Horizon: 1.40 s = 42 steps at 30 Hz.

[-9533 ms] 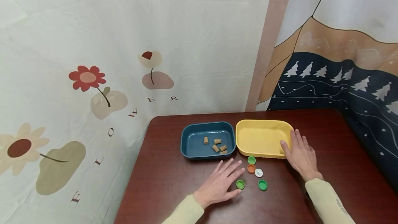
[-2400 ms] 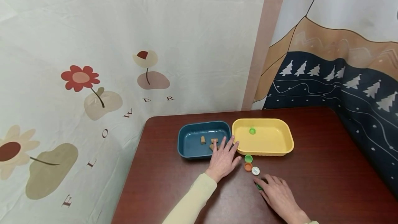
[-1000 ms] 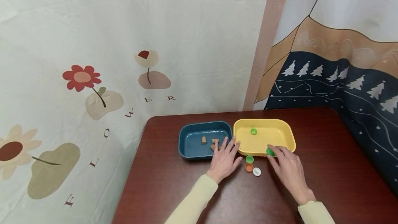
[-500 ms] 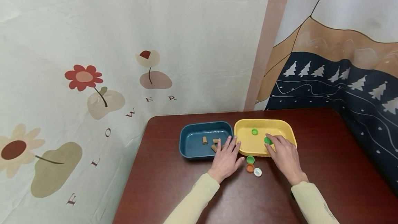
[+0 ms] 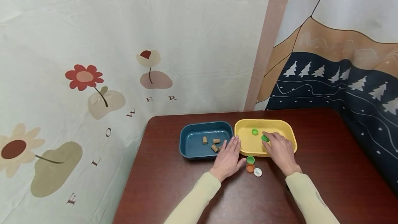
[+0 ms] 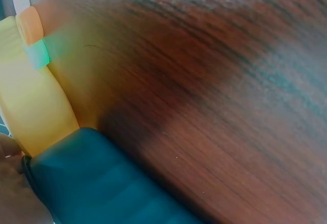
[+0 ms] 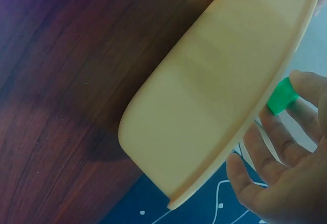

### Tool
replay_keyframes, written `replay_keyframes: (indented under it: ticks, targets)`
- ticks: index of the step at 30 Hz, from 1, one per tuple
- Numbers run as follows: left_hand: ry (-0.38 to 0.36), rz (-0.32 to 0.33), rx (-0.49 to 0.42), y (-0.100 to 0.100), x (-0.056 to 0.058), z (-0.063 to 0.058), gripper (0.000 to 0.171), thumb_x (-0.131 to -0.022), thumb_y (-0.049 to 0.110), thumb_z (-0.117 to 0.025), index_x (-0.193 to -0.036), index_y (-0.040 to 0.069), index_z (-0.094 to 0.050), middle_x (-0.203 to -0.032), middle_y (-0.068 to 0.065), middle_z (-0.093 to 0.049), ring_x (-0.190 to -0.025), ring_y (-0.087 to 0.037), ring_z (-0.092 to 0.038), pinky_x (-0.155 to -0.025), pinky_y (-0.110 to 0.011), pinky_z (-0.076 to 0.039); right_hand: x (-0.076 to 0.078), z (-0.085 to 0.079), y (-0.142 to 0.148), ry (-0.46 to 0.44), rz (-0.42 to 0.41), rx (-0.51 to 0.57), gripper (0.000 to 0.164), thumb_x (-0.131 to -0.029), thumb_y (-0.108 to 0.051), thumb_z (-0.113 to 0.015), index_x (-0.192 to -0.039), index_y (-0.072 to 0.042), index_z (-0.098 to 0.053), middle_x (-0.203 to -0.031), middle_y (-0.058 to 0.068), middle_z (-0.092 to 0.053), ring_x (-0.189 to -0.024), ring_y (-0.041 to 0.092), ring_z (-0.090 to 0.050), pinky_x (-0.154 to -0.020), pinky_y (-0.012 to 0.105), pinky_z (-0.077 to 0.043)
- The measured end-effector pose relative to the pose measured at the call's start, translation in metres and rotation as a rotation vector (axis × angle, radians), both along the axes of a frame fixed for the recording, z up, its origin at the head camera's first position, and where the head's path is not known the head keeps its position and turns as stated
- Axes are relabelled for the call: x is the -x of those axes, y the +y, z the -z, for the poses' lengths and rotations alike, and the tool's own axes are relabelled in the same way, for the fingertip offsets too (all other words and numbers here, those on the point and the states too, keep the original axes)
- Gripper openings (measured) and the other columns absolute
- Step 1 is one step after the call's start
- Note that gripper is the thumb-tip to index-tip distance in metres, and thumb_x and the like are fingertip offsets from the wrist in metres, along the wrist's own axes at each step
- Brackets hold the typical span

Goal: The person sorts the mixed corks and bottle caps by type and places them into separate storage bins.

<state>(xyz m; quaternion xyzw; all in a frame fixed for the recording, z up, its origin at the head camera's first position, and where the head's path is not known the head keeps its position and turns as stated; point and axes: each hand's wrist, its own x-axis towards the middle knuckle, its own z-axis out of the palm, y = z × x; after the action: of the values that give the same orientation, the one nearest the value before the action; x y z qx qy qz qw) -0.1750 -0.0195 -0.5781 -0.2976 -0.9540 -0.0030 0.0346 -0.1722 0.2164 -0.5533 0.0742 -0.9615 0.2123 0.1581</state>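
Forward-down head view, close wrist views — sharing yellow tray point(image 5: 249, 143)

Looks like smooth plastic on the cap point(image 5: 265, 138) in the right hand point(image 5: 281, 153) and the tray point(image 5: 250, 146) beneath. Shows glossy wood grain on the table point(image 5: 245, 205) below.

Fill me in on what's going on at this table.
A person is handling small bottle caps. The right hand pinches a green cap over the yellow tray, where another green cap lies inside. The left hand is at the near corner where the yellow and blue tray meet, its fingers straight. Corks lie in the blue tray. Three caps are on the table in front of the yellow tray: a green one, an orange one and a white one.
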Motion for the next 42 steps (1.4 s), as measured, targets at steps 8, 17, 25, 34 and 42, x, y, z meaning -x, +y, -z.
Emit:
replay_keyframes:
  ticks: [8, 17, 25, 34, 42]
  targets:
    - [0.007, -0.007, 0.024, -0.001, -0.001, 0.002, 0.074, -0.106, 0.056, -0.047, -0.160, 0.006, -0.038, -0.169, -0.010, -0.028, -0.156, -0.022, -0.024, -0.125, -0.046, -0.019, 0.016, 0.002, -0.004, -0.071, -0.015, -0.056, 0.040, -0.095, -0.017, -0.076, -0.131, -0.003, -0.070, -0.113, 0.023, -0.068, -0.099, 0.043, -0.066, -0.078, 0.062, -0.051]
    - [0.012, -0.013, 0.049, 0.001, 0.000, 0.005, 0.077, -0.105, 0.059, -0.044, -0.161, 0.007, -0.035, -0.170, -0.009, -0.025, -0.157, -0.021, -0.022, -0.126, -0.044, -0.017, 0.031, 0.004, -0.004, -0.188, -0.006, -0.120, 0.039, -0.095, -0.020, -0.075, -0.130, -0.001, -0.070, -0.113, 0.026, -0.069, -0.098, 0.046, -0.066, -0.079, 0.065, -0.052]
    - [0.015, -0.013, 0.065, 0.001, 0.000, 0.004, 0.076, -0.105, 0.060, -0.044, -0.161, 0.008, -0.037, -0.170, -0.008, -0.027, -0.157, -0.021, -0.022, -0.126, -0.044, -0.018, 0.036, 0.006, -0.007, -0.319, 0.026, -0.156, 0.040, -0.097, -0.022, -0.072, -0.131, -0.001, -0.068, -0.112, 0.027, -0.068, -0.096, 0.046, -0.066, -0.080, 0.066, -0.051]
    - [0.022, -0.013, 0.059, 0.002, -0.001, 0.004, 0.078, -0.105, 0.061, -0.045, -0.161, 0.008, -0.037, -0.170, -0.009, -0.027, -0.157, -0.021, -0.023, -0.126, -0.045, -0.018, 0.036, 0.005, -0.008, -0.410, 0.063, -0.141, 0.041, -0.098, -0.022, -0.069, -0.134, -0.001, -0.066, -0.117, 0.029, -0.066, -0.101, 0.050, -0.062, -0.085, 0.071, -0.047]
    - [0.038, -0.008, 0.054, 0.000, -0.001, 0.003, 0.077, -0.104, 0.060, -0.047, -0.160, 0.007, -0.039, -0.169, -0.009, -0.029, -0.156, -0.022, -0.024, -0.125, -0.046, -0.020, 0.036, 0.006, -0.007, -0.403, 0.067, -0.097, 0.044, -0.098, -0.023, -0.068, -0.135, 0.001, -0.064, -0.123, 0.032, -0.063, -0.108, 0.053, -0.058, -0.088, 0.072, -0.045]
